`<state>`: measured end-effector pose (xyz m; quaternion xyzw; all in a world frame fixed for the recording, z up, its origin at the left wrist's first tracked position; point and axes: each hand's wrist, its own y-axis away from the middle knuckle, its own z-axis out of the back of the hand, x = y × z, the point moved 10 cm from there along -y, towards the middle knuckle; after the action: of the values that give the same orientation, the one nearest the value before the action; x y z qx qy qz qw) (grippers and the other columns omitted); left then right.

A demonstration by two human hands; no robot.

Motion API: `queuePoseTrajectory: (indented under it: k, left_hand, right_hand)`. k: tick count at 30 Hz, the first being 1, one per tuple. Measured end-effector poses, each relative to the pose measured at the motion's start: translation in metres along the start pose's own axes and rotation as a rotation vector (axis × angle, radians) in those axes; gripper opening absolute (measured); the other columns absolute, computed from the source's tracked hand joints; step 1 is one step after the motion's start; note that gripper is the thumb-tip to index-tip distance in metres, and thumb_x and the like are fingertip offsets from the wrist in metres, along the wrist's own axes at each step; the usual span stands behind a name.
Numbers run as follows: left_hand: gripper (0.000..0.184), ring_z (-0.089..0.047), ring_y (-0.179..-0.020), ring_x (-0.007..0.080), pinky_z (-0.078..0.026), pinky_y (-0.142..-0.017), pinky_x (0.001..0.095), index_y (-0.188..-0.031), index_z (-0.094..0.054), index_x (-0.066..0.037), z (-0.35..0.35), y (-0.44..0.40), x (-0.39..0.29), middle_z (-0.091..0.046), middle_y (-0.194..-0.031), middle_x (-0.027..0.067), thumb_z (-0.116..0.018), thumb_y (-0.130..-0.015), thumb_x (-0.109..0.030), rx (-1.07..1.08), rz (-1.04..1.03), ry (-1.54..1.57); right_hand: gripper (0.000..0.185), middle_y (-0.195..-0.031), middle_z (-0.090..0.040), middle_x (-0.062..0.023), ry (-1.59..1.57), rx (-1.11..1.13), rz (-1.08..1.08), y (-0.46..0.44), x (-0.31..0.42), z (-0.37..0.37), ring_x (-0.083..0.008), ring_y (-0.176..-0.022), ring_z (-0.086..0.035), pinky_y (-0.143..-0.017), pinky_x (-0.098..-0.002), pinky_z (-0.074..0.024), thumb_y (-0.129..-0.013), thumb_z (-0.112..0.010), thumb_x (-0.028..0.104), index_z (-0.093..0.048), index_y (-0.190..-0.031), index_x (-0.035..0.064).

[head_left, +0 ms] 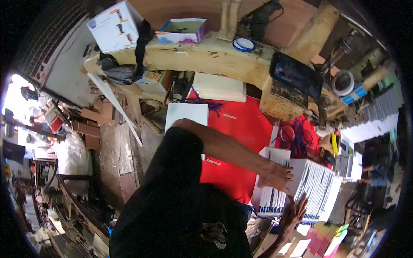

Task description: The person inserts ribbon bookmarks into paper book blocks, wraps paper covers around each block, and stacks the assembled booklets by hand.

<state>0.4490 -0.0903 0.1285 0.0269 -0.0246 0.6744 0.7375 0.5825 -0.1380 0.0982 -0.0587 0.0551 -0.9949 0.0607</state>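
Observation:
Two side-by-side rows of white booklets, a narrower left row (269,198) and a wider right row (316,189), stand on edge at the right of the red sheet (234,142). My left hand (277,176) reaches across the sheet and rests over the top of the left row, fingers spread and nothing gripped. Close below it, my right hand (294,210) is at the near edge of the rows, its fingers apart and touching or just beside the booklets. Dark blue edging shows along the bottom of the rows.
A white block (187,115) and a cream paper stack (219,87) lie at the back. Blue cords (299,139) are tangled behind the booklets. A tablet (297,74), blue tape roll (244,44) and open box (181,31) sit along the worn machine beam (206,58).

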Motion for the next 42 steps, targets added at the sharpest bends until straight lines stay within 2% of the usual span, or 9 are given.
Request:
queuePoseTrajectory:
  k: [10,15,18,24,27,30,31,36,42]
  left_hand:
    - [0.111,-0.053,-0.121,0.0348,-0.043,-0.104,0.0456,-0.139,-0.043,-0.001,0.099,0.272,0.032,-0.053,-0.131,0.0227,-0.088,-0.050,-0.050,-0.058,0.871,1.072]
    - [0.072,-0.059,-0.117,0.0313,-0.048,-0.100,0.0402,-0.121,-0.063,-0.001,0.019,0.433,0.014,-0.067,-0.118,0.0161,-0.087,-0.063,-0.036,0.042,1.422,1.819]
    - [0.083,-0.059,-0.116,0.0265,-0.046,-0.101,0.0395,-0.138,-0.051,-0.005,-0.043,0.487,0.044,-0.063,-0.125,0.0162,-0.086,-0.064,-0.020,0.300,1.488,1.059]
    - [0.080,-0.054,-0.122,0.0218,-0.044,-0.104,0.0385,-0.135,-0.056,-0.005,-0.057,0.468,0.030,-0.059,-0.133,0.0131,-0.089,-0.064,-0.020,0.216,1.445,1.557]
    - [0.101,-0.059,-0.114,0.0278,-0.048,-0.098,0.0407,-0.131,-0.055,-0.004,0.045,0.494,0.066,-0.062,-0.122,0.0139,-0.098,-0.043,-0.030,-0.117,1.429,0.539]
    - [0.081,-0.057,-0.117,0.0302,-0.044,-0.102,0.0439,-0.129,-0.055,-0.005,0.105,0.343,0.089,-0.062,-0.120,0.0153,-0.091,-0.059,-0.023,-0.346,1.091,0.293]
    - [0.071,-0.053,-0.122,0.0304,-0.041,-0.105,0.0443,-0.129,-0.056,-0.007,0.089,0.278,0.087,-0.059,-0.124,0.0155,-0.087,-0.066,-0.021,-0.558,1.131,0.820]
    - [0.103,-0.029,-0.143,0.0308,-0.025,-0.117,0.0486,-0.151,-0.029,-0.007,0.074,-0.004,0.043,-0.030,-0.155,0.0135,-0.083,-0.065,-0.026,-0.383,0.256,0.444]
    - [0.069,-0.027,-0.145,0.0242,-0.015,-0.119,0.0493,-0.152,-0.027,-0.005,0.013,-0.091,0.031,-0.031,-0.157,0.0099,-0.048,-0.087,-0.012,-0.333,0.221,0.213]
  right_hand:
    - [0.032,-0.156,-0.034,-0.0147,-0.065,0.023,-0.047,-0.009,0.022,0.028,-0.0399,-0.145,-0.025,-0.114,-0.0552,-0.0219,-0.098,-0.050,0.013,-0.066,-0.125,0.0196]
    - [0.034,-0.158,-0.030,-0.0120,-0.031,0.033,-0.085,-0.007,0.014,0.022,-0.0362,-0.147,-0.022,-0.115,-0.0564,-0.0186,-0.098,-0.049,0.012,-0.061,-0.127,0.0244]
    - [0.032,-0.156,-0.034,-0.0142,-0.121,0.021,-0.033,-0.012,0.020,0.028,-0.0356,-0.147,-0.023,-0.117,-0.0527,-0.0156,-0.101,-0.048,0.015,-0.063,-0.128,0.0194]
    - [0.069,-0.154,-0.033,-0.0214,-0.079,0.030,-0.077,0.006,0.011,0.025,-0.0333,-0.142,-0.033,-0.113,-0.0479,-0.0288,-0.091,-0.067,0.024,-0.034,-0.152,0.0159]
    - [0.085,-0.151,-0.033,-0.0279,-0.235,-0.207,-0.312,0.011,0.010,0.066,-0.0391,-0.141,-0.032,-0.114,-0.0505,-0.0249,-0.084,-0.073,0.035,-0.029,-0.150,0.0039]
    - [0.090,-0.152,-0.031,-0.0273,-0.082,-0.182,-0.367,0.014,0.002,0.057,-0.0395,-0.142,-0.030,-0.116,-0.0486,-0.0226,-0.084,-0.071,0.045,-0.028,-0.147,-0.0036]
    - [0.089,-0.152,-0.032,-0.0271,-0.099,-0.186,-0.380,0.014,0.003,0.057,-0.0393,-0.142,-0.030,-0.116,-0.0485,-0.0227,-0.083,-0.072,0.043,-0.030,-0.147,-0.0035]
    - [0.090,-0.152,-0.033,-0.0268,-0.138,-0.188,-0.375,0.013,-0.001,0.063,-0.0370,-0.143,-0.030,-0.116,-0.0467,-0.0239,-0.083,-0.072,0.042,-0.030,-0.148,-0.0037]
    - [0.074,-0.157,-0.028,-0.0166,-0.269,0.006,-0.392,0.022,-0.019,0.067,-0.0304,-0.147,-0.025,-0.120,-0.0486,-0.0129,-0.094,-0.050,0.045,-0.027,-0.153,0.0069]
